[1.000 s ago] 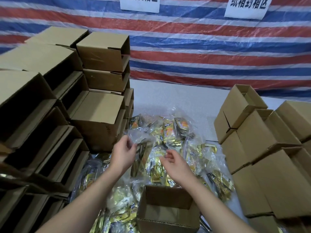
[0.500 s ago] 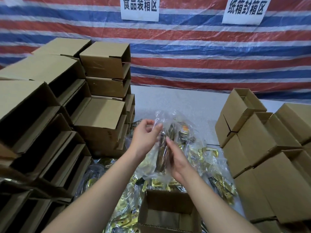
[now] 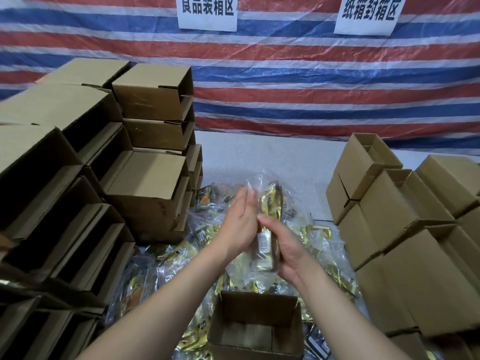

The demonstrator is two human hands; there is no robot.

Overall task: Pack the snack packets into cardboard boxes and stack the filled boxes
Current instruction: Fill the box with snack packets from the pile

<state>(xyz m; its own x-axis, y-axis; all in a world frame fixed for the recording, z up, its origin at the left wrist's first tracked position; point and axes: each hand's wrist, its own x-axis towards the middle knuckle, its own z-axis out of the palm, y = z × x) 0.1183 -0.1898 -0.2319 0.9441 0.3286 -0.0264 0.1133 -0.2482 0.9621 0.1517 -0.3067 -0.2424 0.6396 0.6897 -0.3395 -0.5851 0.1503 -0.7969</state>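
Observation:
A clear bag of gold snack packets (image 3: 270,219) stands on edge between my palms, lifted above the heap. My left hand (image 3: 240,224) presses flat against its left side. My right hand (image 3: 283,252) cups its lower right side. Directly below, near the bottom of the view, sits an open cardboard box (image 3: 255,307) with nothing visible inside it. A loose heap of gold snack packets (image 3: 171,258) in clear bags covers the table around my arms.
Tall stacks of open-sided cardboard boxes (image 3: 78,193) fill the left. More boxes (image 3: 405,229) are stacked at the right. Grey table surface (image 3: 262,157) lies behind the heap. A striped tarp with two white signs (image 3: 207,11) hangs at the back.
Both hands picked a bag of packets out of the heap, lifted it and turned it on edge. They now press it between the palms, slightly lower and more to the right.

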